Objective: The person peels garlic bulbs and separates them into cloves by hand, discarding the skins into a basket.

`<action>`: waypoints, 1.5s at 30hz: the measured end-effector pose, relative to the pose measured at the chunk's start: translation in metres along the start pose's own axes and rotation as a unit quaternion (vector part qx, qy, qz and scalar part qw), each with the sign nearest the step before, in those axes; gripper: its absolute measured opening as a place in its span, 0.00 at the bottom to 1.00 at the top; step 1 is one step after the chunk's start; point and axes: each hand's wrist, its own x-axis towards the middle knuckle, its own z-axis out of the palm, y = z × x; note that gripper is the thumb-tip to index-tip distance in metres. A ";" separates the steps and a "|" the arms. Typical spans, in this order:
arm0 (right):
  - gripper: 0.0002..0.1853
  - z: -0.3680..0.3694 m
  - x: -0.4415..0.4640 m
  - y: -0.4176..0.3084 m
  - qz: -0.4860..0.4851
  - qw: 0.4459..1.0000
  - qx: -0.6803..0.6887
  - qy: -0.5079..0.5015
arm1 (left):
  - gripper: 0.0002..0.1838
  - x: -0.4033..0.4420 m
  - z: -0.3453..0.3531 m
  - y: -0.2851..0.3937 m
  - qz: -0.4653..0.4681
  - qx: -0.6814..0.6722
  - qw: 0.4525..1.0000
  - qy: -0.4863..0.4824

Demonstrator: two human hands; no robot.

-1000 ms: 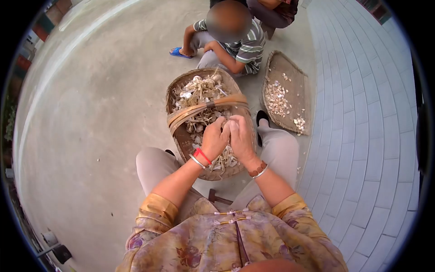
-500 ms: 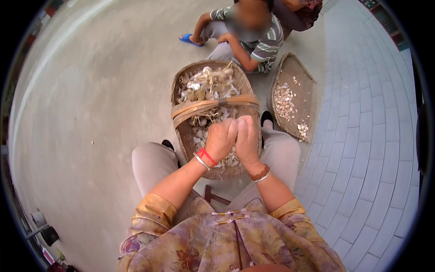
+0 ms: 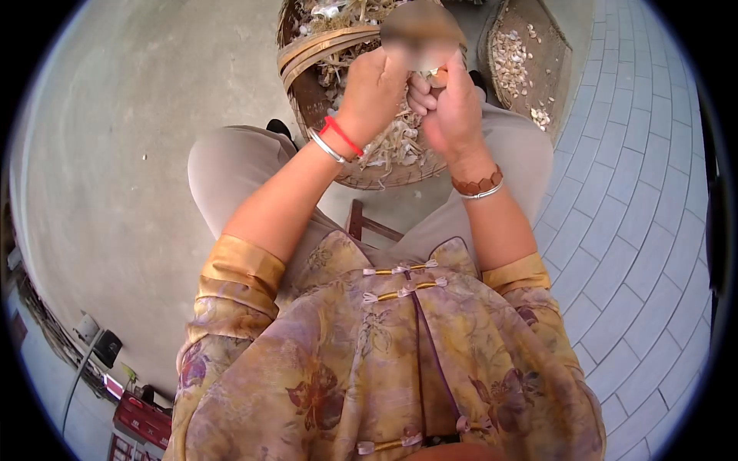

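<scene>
My left hand [image 3: 374, 94] is raised over a woven basket [image 3: 369, 180], its fingers curled toward my right hand. A blurred patch covers its fingertips, so what they pinch is hidden. My right hand [image 3: 456, 115], palm turned inward, has its fingers bent around a small pale piece that looks like a garlic clove [image 3: 428, 74]. Both hands are close together above the basket's right side. Dry garlic stalks and papery skins [image 3: 396, 142] fill the basket below them. A flat bamboo handle [image 3: 327, 54] arches across it.
To the right of the basket lies a shallow woven tray [image 3: 552, 65] with several loose garlic cloves [image 3: 510, 61]. My knees flank the basket, and a wooden stool leg [image 3: 354, 219] shows between them. Grey paving tiles [image 3: 615, 192] run along the right; concrete floor [image 3: 154, 92] spreads left.
My view has tilted down, so the basket and tray sit higher and the seated person has left the frame. My hands have drawn slightly apart, and the right palm has turned inward.
</scene>
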 end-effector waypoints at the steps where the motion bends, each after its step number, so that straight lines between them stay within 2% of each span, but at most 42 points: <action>1: 0.17 0.002 0.000 -0.003 -0.004 1.000 -0.001 0.018 | 0.22 0.001 -0.005 -0.002 0.001 0.000 1.000 -0.001; 3: 0.17 -0.002 0.001 -0.012 0.004 1.000 0.005 0.009 | 0.21 0.005 -0.019 -0.011 0.031 0.195 0.980 0.027; 4: 0.17 -0.006 0.001 -0.015 0.012 1.000 0.011 0.001 | 0.21 0.004 -0.024 -0.014 0.031 0.193 0.980 0.025; 6: 0.16 -0.014 0.000 -0.017 0.005 1.000 -0.007 -0.007 | 0.20 0.002 -0.029 -0.018 0.009 0.291 0.955 -0.052; 7: 0.15 -0.017 -0.001 -0.017 0.003 1.000 -0.023 -0.018 | 0.15 0.001 -0.033 -0.018 -0.055 0.395 0.909 -0.120; 8: 0.15 -0.019 -0.001 -0.018 0.002 1.000 -0.022 -0.017 | 0.15 -0.003 -0.032 -0.022 -0.055 0.395 0.909 -0.122; 10: 0.14 -0.020 -0.002 -0.019 0.017 0.998 -0.029 -0.043 | 0.14 -0.015 -0.027 -0.020 0.186 0.497 0.845 -0.062; 11: 0.14 -0.021 -0.002 -0.018 0.017 0.998 -0.028 -0.044 | 0.18 -0.017 -0.029 -0.017 0.135 0.476 0.864 -0.090; 12: 0.13 -0.022 -0.002 -0.017 0.025 0.998 -0.036 -0.046 | 0.18 -0.012 -0.027 -0.006 0.136 0.477 0.864 -0.091; 14: 0.13 -0.024 -0.004 -0.013 0.033 0.997 -0.045 -0.047 | 0.19 -0.006 -0.026 0.008 0.074 0.364 0.925 -0.080; 15: 0.12 -0.022 -0.005 -0.010 0.026 0.998 -0.047 -0.042 | 0.16 -0.006 -0.024 0.005 0.132 0.354 0.923 -0.070; 16: 0.12 -0.021 -0.005 -0.007 0.018 0.998 -0.049 -0.039 | 0.16 -0.006 -0.022 0.002 0.135 0.354 0.923 -0.066; 18: 0.14 -0.017 -0.007 -0.007 0.006 0.996 -0.063 -0.055 | 0.14 -0.005 -0.015 0.000 0.058 0.224 0.965 -0.122; 20: 0.16 -0.011 -0.008 -0.009 -0.011 0.998 -0.056 -0.041 | 0.14 -0.008 -0.004 0.003 0.053 0.178 0.976 -0.113; 21: 0.21 -0.013 -0.008 -0.010 -0.007 0.997 -0.039 -0.062 | 0.14 -0.007 0.000 0.004 0.031 0.157 0.982 -0.103; 22: 0.21 -0.013 -0.011 -0.011 -0.011 0.997 -0.044 -0.066 | 0.14 -0.007 0.002 0.006 0.011 0.135 0.986 -0.092; 23: 0.19 -0.011 -0.013 -0.014 0.006 0.998 -0.028 -0.050 | 0.16 -0.006 0.004 0.011 0.009 0.187 0.978 -0.090; 24: 0.17 -0.008 -0.012 -0.019 0.016 0.999 -0.014 -0.039 | 0.16 -0.006 0.003 0.010 0.088 0.208 0.971 -0.078; 25: 0.15 -0.009 -0.012 -0.021 0.025 0.999 -0.010 -0.034 | 0.15 -0.005 0.003 0.005 0.112 0.215 0.968 -0.065; 29: 0.08 -0.020 -0.009 -0.013 0.031 0.999 0.028 -0.034 | 0.12 -0.004 0.001 0.002 0.174 0.258 0.949 -0.055; 32: 0.07 -0.020 -0.010 -0.018 0.041 0.994 0.090 -0.049 | 0.10 -0.003 0.002 0.002 0.138 0.254 0.956 -0.052; 35: 0.07 -0.014 -0.012 -0.025 0.031 0.992 0.113 -0.046 | 0.07 -0.001 -0.004 0.000 0.084 0.375 0.921 -0.059; 38: 0.08 -0.015 -0.012 -0.025 -0.008 0.992 0.111 -0.059 | 0.10 -0.002 -0.013 -0.013 0.133 0.398 0.907 -0.015; 40: 0.10 -0.015 -0.010 -0.026 -0.009 0.999 -0.045 -0.021 | 0.12 -0.002 -0.013 0.004 0.116 0.357 0.927 -0.024; 41: 0.10 -0.013 -0.009 -0.025 -0.013 0.999 -0.044 -0.023 | 0.15 -0.001 -0.013 0.011 0.101 0.315 0.943 -0.033; 42: 0.10 -0.011 -0.010 -0.022 -0.028 0.993 -0.108 -0.024 | 0.15 -0.001 -0.013 0.010 0.105 0.316 0.942 -0.033; 43: 0.11 -0.010 -0.012 -0.020 -0.043 0.984 -0.172 -0.025 | 0.17 -0.002 -0.013 0.008 0.062 0.305 0.949 -0.059; 45: 0.11 -0.011 -0.011 -0.009 -0.044 0.985 -0.162 -0.032 | 0.21 -0.003 -0.010 0.006 0.008 0.282 0.956 -0.084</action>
